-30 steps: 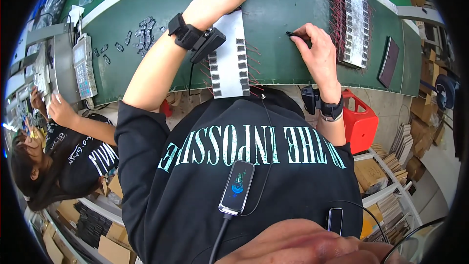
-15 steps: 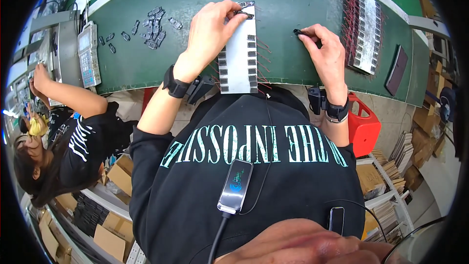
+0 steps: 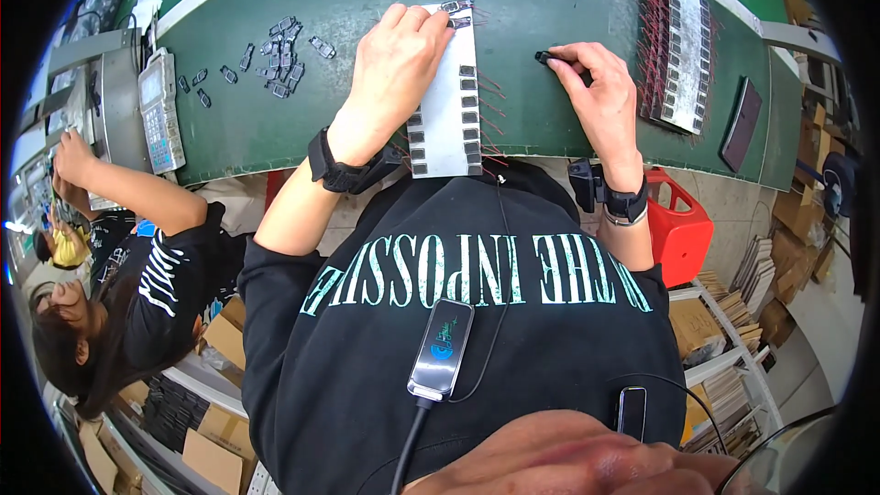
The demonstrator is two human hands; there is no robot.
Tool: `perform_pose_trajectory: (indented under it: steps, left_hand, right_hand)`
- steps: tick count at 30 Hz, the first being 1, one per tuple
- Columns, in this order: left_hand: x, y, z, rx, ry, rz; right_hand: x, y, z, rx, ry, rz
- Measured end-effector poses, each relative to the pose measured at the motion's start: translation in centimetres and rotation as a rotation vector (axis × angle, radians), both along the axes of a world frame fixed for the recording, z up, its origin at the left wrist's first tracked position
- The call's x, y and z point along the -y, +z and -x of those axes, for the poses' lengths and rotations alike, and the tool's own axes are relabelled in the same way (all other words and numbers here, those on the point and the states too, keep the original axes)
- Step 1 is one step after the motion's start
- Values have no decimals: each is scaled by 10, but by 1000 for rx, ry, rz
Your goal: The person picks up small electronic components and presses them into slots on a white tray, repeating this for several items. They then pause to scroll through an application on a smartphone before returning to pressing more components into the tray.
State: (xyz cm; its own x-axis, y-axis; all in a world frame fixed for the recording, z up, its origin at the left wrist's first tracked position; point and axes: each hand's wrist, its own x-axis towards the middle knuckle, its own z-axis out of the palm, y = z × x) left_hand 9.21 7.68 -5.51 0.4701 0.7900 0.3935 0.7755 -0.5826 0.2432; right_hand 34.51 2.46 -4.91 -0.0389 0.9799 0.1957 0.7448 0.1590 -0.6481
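Note:
A long white board [image 3: 446, 119] lies lengthwise in front of me, with small black rectangular parts [image 3: 471, 116] along its edges and thin dark red wires sticking out to the right. My left hand [image 3: 390, 64] is over its far end, fingers curled together beside two small parts [image 3: 460, 23] there. The fingertips are partly hidden, and whatever is in them does not show. To the right of the board, my right hand [image 3: 600, 82] pinches a small black part [image 3: 544, 57] between thumb and fingers, just above the green table [image 3: 522, 119].
Loose black parts [image 3: 280, 60] lie in a pile at the left. A second filled board [image 3: 683, 55] with red wires and a dark flat case [image 3: 742, 124] are at the right. A keypad device [image 3: 160, 115] stands far left, near a co-worker [image 3: 128, 266]. A red stool [image 3: 678, 229] is below.
My left hand has shifted slightly, its fingers drawing back so that the small parts at the board's far end show more. My right hand has moved a little left with its black part.

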Motion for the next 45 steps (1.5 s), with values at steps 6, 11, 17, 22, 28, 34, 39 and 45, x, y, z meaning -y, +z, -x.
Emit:
perform_pose_trajectory:
  steps: [6, 11, 17, 22, 28, 34, 39, 45]
  left_hand:
    - [0, 4, 15, 122, 58, -36]
    - [-1, 9, 25, 125, 99, -22]
    - [0, 7, 20, 89, 25, 52]
    - [8, 8, 19, 126, 2, 102]
    - [4, 4, 8, 113, -33, 54]
    - [1, 6, 6, 84, -47, 52]
    - [5, 7, 4, 55, -59, 132]
    - [12, 10, -1, 15, -56, 101]
  right_hand:
    - [-18, 12, 31, -84, 92, 55]
    - [-36, 6, 57, -200, 235, 82]
    - [-39, -15, 68, -90, 231, -54]
    - [-41, -13, 71, -163, 228, -43]
    - [-66, -23, 64, -106, 223, -236]
    - [-68, -20, 62, -52, 282, -229]
    - [-67, -53, 68, -204, 231, -297]
    - [-50, -33, 65, -277, 188, -326]
